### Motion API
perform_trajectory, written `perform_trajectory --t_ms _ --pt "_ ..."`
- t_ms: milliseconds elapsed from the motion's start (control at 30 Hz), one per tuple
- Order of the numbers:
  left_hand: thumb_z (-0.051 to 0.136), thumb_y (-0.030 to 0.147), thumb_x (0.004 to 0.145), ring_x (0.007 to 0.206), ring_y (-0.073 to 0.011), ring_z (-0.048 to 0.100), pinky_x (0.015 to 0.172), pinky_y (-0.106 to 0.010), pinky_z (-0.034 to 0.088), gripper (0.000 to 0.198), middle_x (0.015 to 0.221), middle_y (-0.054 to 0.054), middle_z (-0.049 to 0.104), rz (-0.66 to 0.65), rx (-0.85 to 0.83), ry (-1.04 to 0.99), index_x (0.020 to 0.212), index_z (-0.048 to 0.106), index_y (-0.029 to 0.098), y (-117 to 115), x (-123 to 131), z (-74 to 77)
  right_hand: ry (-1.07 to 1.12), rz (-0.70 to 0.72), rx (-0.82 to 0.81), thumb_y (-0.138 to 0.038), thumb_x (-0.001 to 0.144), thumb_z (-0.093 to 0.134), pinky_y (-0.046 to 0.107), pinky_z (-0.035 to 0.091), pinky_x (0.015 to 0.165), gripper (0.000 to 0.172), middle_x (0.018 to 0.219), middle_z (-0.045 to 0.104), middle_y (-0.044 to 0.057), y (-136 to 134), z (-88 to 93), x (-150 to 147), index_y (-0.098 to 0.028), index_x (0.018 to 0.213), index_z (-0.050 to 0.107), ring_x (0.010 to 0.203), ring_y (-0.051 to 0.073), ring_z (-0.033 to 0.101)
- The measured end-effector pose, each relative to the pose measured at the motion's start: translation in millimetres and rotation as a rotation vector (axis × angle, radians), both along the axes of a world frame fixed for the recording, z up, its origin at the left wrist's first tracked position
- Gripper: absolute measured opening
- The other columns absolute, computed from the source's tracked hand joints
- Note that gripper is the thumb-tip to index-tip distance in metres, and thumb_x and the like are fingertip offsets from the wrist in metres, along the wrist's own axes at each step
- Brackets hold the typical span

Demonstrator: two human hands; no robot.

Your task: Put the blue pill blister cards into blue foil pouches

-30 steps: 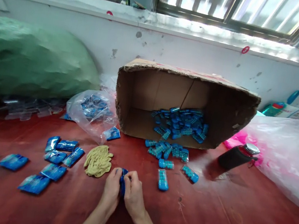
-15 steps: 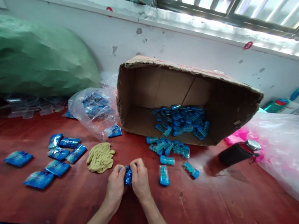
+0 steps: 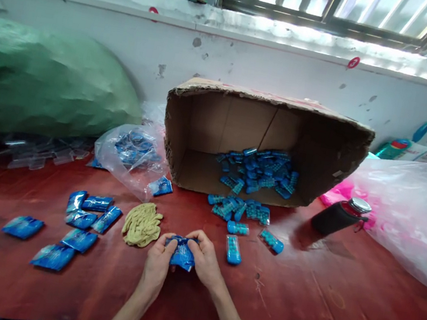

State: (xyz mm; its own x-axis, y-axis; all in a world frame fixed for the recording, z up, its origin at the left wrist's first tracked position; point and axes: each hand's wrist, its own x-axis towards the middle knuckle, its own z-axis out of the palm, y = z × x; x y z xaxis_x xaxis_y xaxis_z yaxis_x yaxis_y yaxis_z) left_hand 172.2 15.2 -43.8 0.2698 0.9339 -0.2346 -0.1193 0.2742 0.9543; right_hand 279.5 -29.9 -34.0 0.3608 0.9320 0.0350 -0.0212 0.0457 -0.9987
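Both hands hold one small blue packet [image 3: 182,253] just above the red table [image 3: 335,311]. My left hand [image 3: 157,262] pinches its left edge and my right hand [image 3: 205,257] grips its right edge, fingers closed. Just left of my hands lies a heap of tan rubber bands [image 3: 142,223]. Several filled blue packets [image 3: 83,217] lie spread out further left. Right of my hands, blue plastic pieces [image 3: 233,249] spill from a cardboard box [image 3: 211,121] tipped on its side.
A clear bag of blue packets [image 3: 132,154] lies left of the box. A green sack [image 3: 46,83] fills the back left. A dark bottle [image 3: 337,216] lies at the right beside a large clear plastic sheet [image 3: 413,215]. The wall and window ledge run behind.
The blue packet was bunched narrow between my fingers; now it is turned flat and spread wide between both hands. My hands moved slightly apart.
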Motion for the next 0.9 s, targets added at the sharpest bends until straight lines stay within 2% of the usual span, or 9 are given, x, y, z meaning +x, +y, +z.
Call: perform_trajectory --t_ms 67,167,267,367,467,600,733,833,900 --pt "0.059 0.043 0.064 0.036 -0.0067 0.037 0.031 -0.018 0.031 0.031 0.048 0.009 0.044 0.003 0.005 0.015 0.078 0.047 0.018 -1.7 0.1 0.0 0.044 -0.007 -0.028 -0.022 0.076 0.047 0.020 0.039 0.051 0.007 0.064 0.049 -0.003 0.8 -2.0 -1.7 -0.018 0.077 0.052 0.054 0.010 0.046" --pt "0.059 0.040 0.065 0.041 -0.0068 0.042 0.037 -0.018 0.036 0.027 0.051 0.008 0.046 0.091 0.042 0.071 0.075 0.046 0.018 -4.2 0.8 -0.1 0.115 -0.034 -0.081 -0.022 0.077 0.043 0.019 0.038 0.041 0.013 0.065 0.049 -0.003 -1.9 -4.2 -11.0 -0.019 0.089 0.047 0.047 0.010 0.046" --pt "0.060 0.037 0.065 0.048 -0.0079 0.047 0.044 -0.019 0.041 0.027 0.061 0.005 0.052 0.162 0.064 0.091 0.080 0.048 0.018 -5.7 1.5 -0.3 0.133 -0.128 -0.050 -0.017 0.072 0.045 0.022 0.045 0.050 0.025 0.076 0.053 -0.001 -5.8 -6.4 -19.0 -0.020 0.097 0.045 0.057 0.012 0.052" --pt "0.058 0.040 0.066 0.046 -0.0080 0.047 0.040 -0.020 0.039 0.033 0.065 0.004 0.054 0.077 -0.001 0.030 0.089 0.049 0.017 -5.7 1.5 -0.1 0.113 -0.178 0.000 -0.013 0.069 0.048 0.023 0.046 0.062 0.029 0.082 0.054 0.001 -7.3 -9.0 -20.8 -0.020 0.097 0.048 0.068 0.013 0.053" --pt "0.056 0.042 0.067 0.042 -0.0073 0.044 0.035 -0.019 0.035 0.031 0.059 0.005 0.051 0.011 -0.066 -0.019 0.085 0.050 0.017 -4.5 0.9 0.8 0.139 -0.136 0.009 -0.012 0.068 0.048 0.023 0.045 0.061 0.031 0.082 0.054 0.000 -6.7 -10.1 -20.3 -0.020 0.098 0.048 0.067 0.012 0.052" --pt "0.058 0.038 0.066 0.044 -0.0068 0.046 0.041 -0.019 0.039 0.029 0.060 0.005 0.053 0.032 -0.059 -0.038 0.084 0.049 0.017 -3.1 -0.9 2.2 0.252 -0.126 0.046 -0.012 0.066 0.052 0.022 0.045 0.060 0.035 0.083 0.054 0.000 -5.7 -7.7 -20.8 -0.021 0.099 0.047 0.068 0.012 0.052" --pt "0.061 0.035 0.065 0.049 -0.0071 0.048 0.049 -0.020 0.042 0.028 0.061 0.005 0.054 0.075 -0.001 -0.011 0.082 0.048 0.017 -5.8 -2.3 4.1 0.276 -0.101 0.014 -0.022 0.073 0.052 0.021 0.045 0.055 0.025 0.077 0.054 -0.001 -6.7 -5.9 -20.4 -0.019 0.098 0.048 0.062 0.011 0.052" --pt "0.061 0.038 0.065 0.048 -0.0076 0.047 0.047 -0.020 0.040 0.028 0.057 0.006 0.052 0.089 -0.004 0.009 0.078 0.048 0.018 -9.5 -1.0 6.3 0.155 -0.091 -0.054 -0.032 0.081 0.043 0.019 0.039 0.040 0.019 0.066 0.051 -0.002 -9.6 -5.5 -20.9 -0.019 0.094 0.049 0.048 0.010 0.047" --pt "0.057 0.044 0.067 0.042 -0.0075 0.042 0.041 -0.019 0.035 0.028 0.051 0.008 0.046 0.075 -0.057 -0.013 0.074 0.046 0.019 -11.0 0.9 7.7 0.016 -0.149 -0.040 -0.031 0.083 0.040 0.020 0.039 0.042 0.016 0.066 0.052 -0.002 -12.7 -3.7 -23.1 -0.019 0.090 0.048 0.049 0.011 0.048"
